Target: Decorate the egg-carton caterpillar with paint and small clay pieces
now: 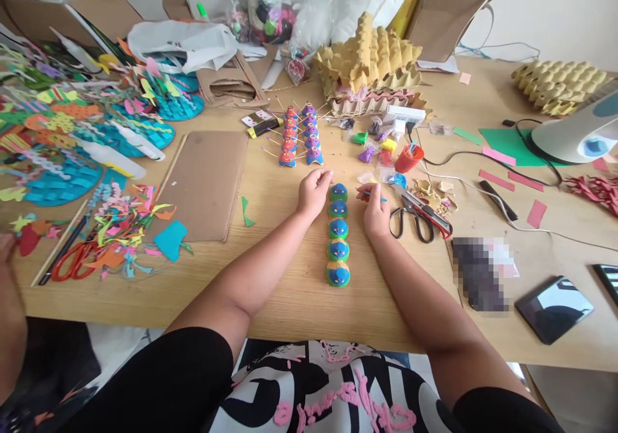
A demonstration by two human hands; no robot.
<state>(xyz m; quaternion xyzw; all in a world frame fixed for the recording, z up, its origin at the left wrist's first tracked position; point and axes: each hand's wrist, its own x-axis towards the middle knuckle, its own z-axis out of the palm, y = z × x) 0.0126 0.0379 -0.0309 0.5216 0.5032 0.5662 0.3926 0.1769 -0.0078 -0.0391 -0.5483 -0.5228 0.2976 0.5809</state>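
Observation:
An egg-carton strip [338, 229] painted or covered in blue and green, with several bumps and small yellow marks, lies lengthwise on the table in front of me. My left hand [314, 193] is just left of its far end, thumb and fingertips pinched together. Whatever is in that pinch is too small to make out. On the other side, my right hand [376, 211] is closed round a thin blue stick [381, 199], its fingers apart from the strip. Black-handled scissors [412, 222] and a red-and-grey utility knife [427, 211] lie beside my right wrist.
Two finished-looking strips, one red [288, 138] and one purple [311, 135], stand farther back with sticks poking out. A red cup [409, 158] is near bagged clay. Cardboard [203, 185], paper scraps and orange scissors [74, 261] lie left. A person's arm [9, 317] is at far left.

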